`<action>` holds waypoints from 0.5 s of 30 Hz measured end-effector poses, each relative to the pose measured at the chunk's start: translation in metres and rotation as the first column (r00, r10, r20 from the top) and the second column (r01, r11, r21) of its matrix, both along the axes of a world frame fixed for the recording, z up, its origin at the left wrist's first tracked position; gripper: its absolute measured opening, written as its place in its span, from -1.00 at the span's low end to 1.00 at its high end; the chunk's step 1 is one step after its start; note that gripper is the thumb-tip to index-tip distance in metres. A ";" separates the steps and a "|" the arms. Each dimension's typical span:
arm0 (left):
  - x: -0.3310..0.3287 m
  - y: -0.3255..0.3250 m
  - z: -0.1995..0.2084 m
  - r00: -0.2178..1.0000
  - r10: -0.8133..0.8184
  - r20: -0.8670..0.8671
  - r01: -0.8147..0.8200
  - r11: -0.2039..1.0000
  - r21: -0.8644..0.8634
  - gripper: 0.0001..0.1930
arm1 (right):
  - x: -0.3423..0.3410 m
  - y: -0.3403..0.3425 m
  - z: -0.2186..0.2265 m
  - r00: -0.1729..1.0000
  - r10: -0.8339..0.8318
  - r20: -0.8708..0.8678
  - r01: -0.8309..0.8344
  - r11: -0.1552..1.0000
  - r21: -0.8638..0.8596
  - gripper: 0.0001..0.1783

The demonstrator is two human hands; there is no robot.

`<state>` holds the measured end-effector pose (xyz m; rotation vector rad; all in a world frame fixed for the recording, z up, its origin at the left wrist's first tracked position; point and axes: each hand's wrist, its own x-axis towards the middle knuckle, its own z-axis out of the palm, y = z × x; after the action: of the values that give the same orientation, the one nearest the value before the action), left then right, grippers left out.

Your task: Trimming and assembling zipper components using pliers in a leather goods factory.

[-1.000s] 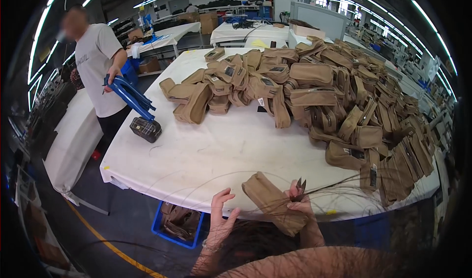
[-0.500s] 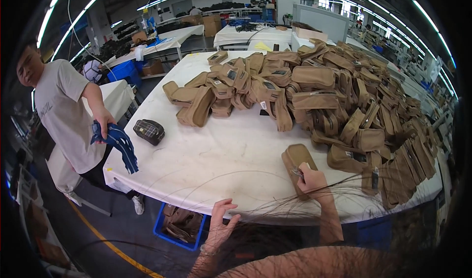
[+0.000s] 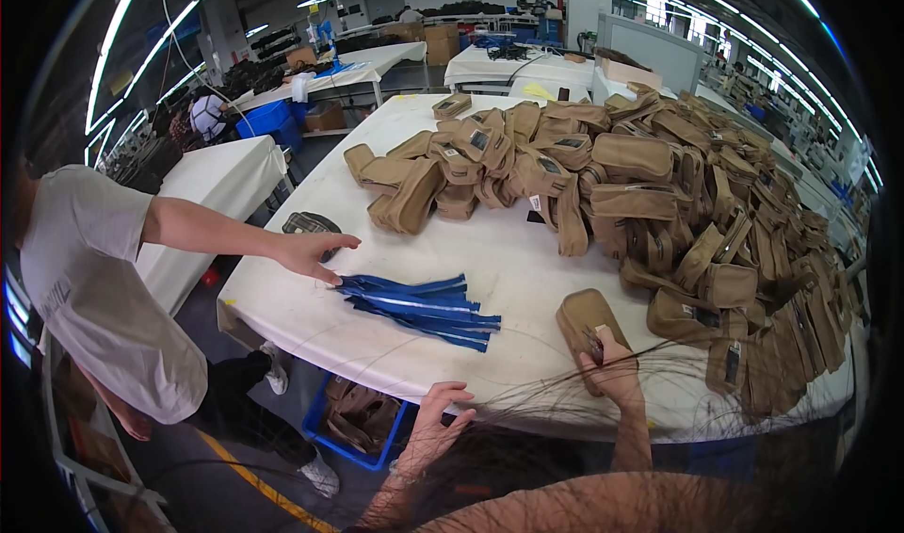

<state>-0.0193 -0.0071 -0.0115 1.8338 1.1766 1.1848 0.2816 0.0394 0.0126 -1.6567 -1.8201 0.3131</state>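
Note:
My right hand [image 3: 614,371] is closed around small metal thread snips [image 3: 595,345], resting over a tan zippered pouch [image 3: 589,316] near the front of the table. The pouch lies flat, its near end partly hidden by the hand. My left hand [image 3: 437,429] is held at the table's front edge, fingers apart and holding nothing. Beyond it, blue zipper strips [image 3: 419,305] with pale teeth lie fanned on the white tabletop. A co-worker's hand [image 3: 318,253] reaches in from the left at the strips' gathered end.
A large heap of tan pouches [image 3: 633,156] covers the table's far and right side. Behind the co-worker's hand sits a dark plaid pouch [image 3: 306,222]. Under the front edge stands a blue bin [image 3: 381,458] holding brown pieces. The co-worker [image 3: 108,288] stands at the left.
The co-worker has stepped closer and brought the blue zipper strips from beside the table onto it. My view has shifted slightly left; both my hands keep nearly the same poses.

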 end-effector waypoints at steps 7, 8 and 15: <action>-0.008 0.007 -0.010 0.985 0.060 -0.162 -0.054 0.998 0.045 -0.74 | -0.001 -0.003 -0.008 0.998 -0.051 -0.034 0.055 0.988 0.144 -0.72; -0.011 0.014 -0.010 0.988 0.052 -0.146 -0.045 0.998 0.054 -0.74 | 0.003 -0.004 -0.011 0.998 -0.050 -0.029 0.053 0.988 0.145 -0.72; -0.058 0.054 -0.026 0.953 0.245 -0.180 -0.222 0.965 0.139 -0.81 | -0.007 -0.016 -0.015 0.940 -0.128 -0.317 0.184 0.971 0.155 -0.77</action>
<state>-0.0770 0.0467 -0.0373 1.9767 1.4980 1.2472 0.2745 0.0231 -0.0027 -1.5203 -1.4345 0.3031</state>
